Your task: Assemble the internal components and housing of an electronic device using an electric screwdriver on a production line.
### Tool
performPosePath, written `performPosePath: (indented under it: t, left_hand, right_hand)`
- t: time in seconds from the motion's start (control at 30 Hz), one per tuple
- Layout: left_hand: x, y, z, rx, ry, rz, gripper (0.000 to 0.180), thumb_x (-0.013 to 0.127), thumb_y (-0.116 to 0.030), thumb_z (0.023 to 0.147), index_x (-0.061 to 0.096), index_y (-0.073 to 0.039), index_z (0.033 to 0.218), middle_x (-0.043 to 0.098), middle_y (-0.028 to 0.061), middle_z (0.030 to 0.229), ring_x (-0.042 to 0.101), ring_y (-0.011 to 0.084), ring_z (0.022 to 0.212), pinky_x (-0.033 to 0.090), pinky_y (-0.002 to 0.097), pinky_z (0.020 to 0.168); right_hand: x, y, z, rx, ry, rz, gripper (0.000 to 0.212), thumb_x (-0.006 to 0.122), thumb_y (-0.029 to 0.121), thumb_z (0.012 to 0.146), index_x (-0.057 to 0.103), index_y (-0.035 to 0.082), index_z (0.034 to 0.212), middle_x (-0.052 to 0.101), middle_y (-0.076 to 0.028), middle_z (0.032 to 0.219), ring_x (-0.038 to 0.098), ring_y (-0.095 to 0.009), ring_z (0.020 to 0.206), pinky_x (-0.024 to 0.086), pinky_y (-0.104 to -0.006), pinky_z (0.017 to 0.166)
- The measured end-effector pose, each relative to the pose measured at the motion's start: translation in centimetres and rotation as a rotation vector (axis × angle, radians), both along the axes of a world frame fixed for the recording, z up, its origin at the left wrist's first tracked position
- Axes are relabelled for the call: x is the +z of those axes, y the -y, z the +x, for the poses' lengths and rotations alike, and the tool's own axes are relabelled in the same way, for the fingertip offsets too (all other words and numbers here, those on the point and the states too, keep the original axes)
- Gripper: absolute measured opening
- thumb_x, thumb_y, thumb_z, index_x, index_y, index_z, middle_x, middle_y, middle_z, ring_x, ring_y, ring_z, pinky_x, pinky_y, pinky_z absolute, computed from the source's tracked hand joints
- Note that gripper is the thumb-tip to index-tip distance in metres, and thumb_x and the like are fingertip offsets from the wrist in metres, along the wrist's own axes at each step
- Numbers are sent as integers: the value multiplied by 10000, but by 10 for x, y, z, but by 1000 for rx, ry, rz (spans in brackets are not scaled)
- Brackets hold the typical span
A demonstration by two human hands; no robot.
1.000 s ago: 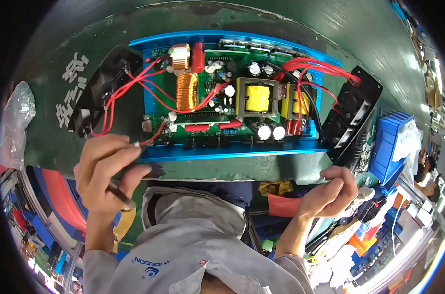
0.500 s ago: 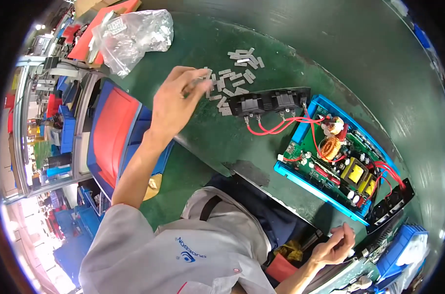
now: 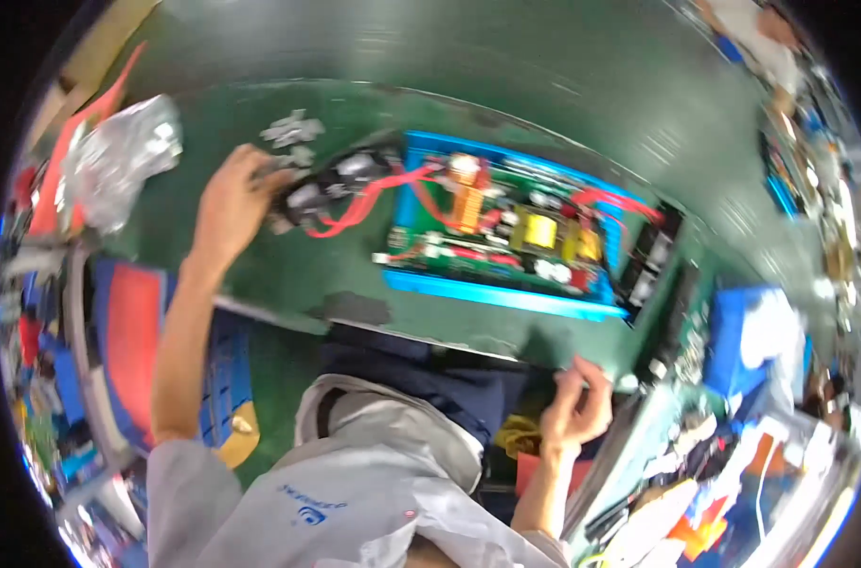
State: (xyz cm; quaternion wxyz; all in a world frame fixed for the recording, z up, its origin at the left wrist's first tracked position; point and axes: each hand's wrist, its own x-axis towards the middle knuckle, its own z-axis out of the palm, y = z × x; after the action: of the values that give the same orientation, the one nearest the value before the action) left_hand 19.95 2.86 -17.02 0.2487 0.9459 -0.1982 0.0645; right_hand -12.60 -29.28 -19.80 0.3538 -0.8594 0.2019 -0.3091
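My left hand reaches over the green table, its fingers curled at the edge of a loose pile of small grey flat pieces. Blur hides what its fingertips pinch. Touching or just beside those fingers is a black panel with sockets, joined by red wires to an open blue case. Inside the case sits a green circuit board with coils and yellow transformers; another black panel stands at its right end. My right hand hangs by the near table edge, thumb and fingers together, their contents unclear.
A clear plastic bag lies at the far left beside an orange-red sheet. Red and blue bins stand left, below the table. To the right are a blue bin and cluttered parts. Another person is at the far right.
The whole view has turned, shifting the table and case leftward in the picture. My left hand has come closer to the socket panel; my right hand stays near the table edge, fingers curled.
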Motion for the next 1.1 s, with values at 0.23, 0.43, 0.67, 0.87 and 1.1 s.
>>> performPosePath:
  t: [0.23,0.43,0.67,0.87,1.1]
  left_hand:
    - [57,16,-29,46,-40,-211,178,623,-147,991,629,6,1082,680,82,913,634,144,779,493,282,760]
    - [63,89,-144,-390,-567,-506,206,700,-2,924,617,6,1112,696,80,920,692,134,813,545,258,738]
    - [40,131,-168,-438,-704,-805,161,635,23,953,581,51,1102,696,107,909,654,109,723,461,202,554]
    - [32,160,-148,-586,-68,-596,462,304,-269,1105,653,5,974,624,61,806,501,139,585,418,259,621]
    - [28,141,-119,-516,-588,-577,305,478,-225,1060,642,32,1061,688,109,906,677,158,710,515,238,632]
  right_hand:
    - [27,-24,11,114,123,208,110,579,-69,934,641,-55,1024,629,-100,757,569,-141,643,451,-266,626]
    - [48,-43,48,459,-3,584,295,738,55,891,696,0,1178,689,-103,898,645,-187,820,512,-302,704]
    - [50,-35,43,403,224,665,129,686,26,937,708,-6,1060,674,-108,993,659,-169,873,530,-293,720]
    - [38,-26,21,214,244,1133,109,507,95,1054,485,-6,1090,671,-121,984,703,-153,821,550,-253,634]
    - [31,-6,24,176,101,934,185,611,100,1018,673,-13,1152,616,-45,962,625,-85,792,508,-233,660]
